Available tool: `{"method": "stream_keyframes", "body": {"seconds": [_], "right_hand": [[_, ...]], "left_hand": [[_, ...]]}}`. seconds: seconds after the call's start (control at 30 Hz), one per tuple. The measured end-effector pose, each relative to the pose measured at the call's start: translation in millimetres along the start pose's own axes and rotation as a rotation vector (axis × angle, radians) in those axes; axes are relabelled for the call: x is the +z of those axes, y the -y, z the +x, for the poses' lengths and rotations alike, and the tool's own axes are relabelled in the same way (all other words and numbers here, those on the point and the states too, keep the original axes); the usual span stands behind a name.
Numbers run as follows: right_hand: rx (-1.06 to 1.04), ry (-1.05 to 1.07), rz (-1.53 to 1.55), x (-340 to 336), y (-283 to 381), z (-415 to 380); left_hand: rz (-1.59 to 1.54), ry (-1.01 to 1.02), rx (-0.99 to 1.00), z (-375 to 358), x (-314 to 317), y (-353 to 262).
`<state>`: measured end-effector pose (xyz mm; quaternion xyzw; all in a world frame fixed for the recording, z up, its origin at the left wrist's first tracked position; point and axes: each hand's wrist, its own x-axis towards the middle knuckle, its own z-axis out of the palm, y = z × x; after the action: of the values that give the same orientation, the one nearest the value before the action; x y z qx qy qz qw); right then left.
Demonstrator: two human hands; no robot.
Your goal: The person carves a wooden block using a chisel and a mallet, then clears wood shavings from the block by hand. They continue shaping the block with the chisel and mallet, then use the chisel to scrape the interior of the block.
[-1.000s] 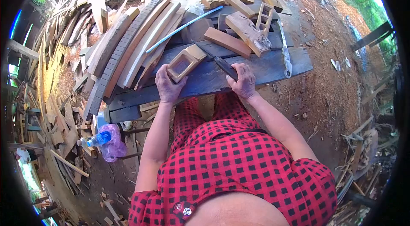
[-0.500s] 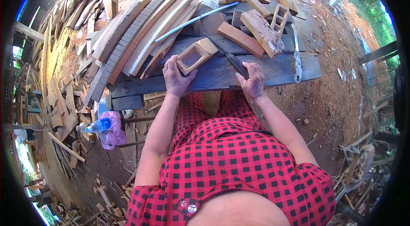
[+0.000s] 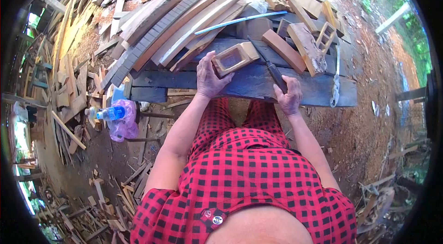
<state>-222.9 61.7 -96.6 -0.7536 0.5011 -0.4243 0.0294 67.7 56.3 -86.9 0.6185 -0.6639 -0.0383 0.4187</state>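
My left hand (image 3: 211, 77) is closed on the left end of a small wooden block (image 3: 234, 58) with a rectangular hollow in its upper face. The block is tilted over the dark plank bench (image 3: 194, 79), its far right corner pointing away from me. In my right hand (image 3: 290, 96) is a dark-handled tool with a narrow tapering blade (image 3: 275, 74), its fingers wrapped around the handle's near end. The blade points forward and left, its middle close beside the block's right end.
Reddish wood bar (image 3: 284, 51), rough-barked block (image 3: 308, 49) and openwork wooden frame (image 3: 326, 38) lie right of the block. Long boards (image 3: 198, 27) and a pale blue strip (image 3: 240, 21) lie beyond. A bottle (image 3: 110, 113) and pink plastic bag (image 3: 124, 126) are left.
The camera view has turned, so bench, hands and wood appear farther right. Both hands keep their holds; block and blade stay close together.
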Motion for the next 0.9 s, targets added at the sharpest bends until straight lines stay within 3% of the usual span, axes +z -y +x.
{"method": "stream_keyframes", "body": {"seconds": [0.2, 0.27, 0.33, 0.5, 0.73, 0.9], "right_hand": [[0.021, -0.036, 0.016, -5, -3, 13], [0.852, 0.152, 0.757, -9, -17, 26], [0.866, 0.079, 0.841, -40, 9, 47], [0.758, 0.232, 0.976, -99, 57, 65], [0.768, 0.394, 0.777, -101, 73, 56], [0.697, 0.486, 0.656, -98, 70, 69]], "left_hand": [[0.028, -0.062, 0.069, 3, -2, -2], [0.077, -0.016, 0.056, 1, -4, -4], [0.076, -0.028, 0.04, 1, -2, -1], [0.059, -0.019, 0.106, 1, -11, -5], [0.039, 0.042, 0.085, -4, -15, -2], [0.067, 0.024, 0.191, -7, -12, 2]]}}
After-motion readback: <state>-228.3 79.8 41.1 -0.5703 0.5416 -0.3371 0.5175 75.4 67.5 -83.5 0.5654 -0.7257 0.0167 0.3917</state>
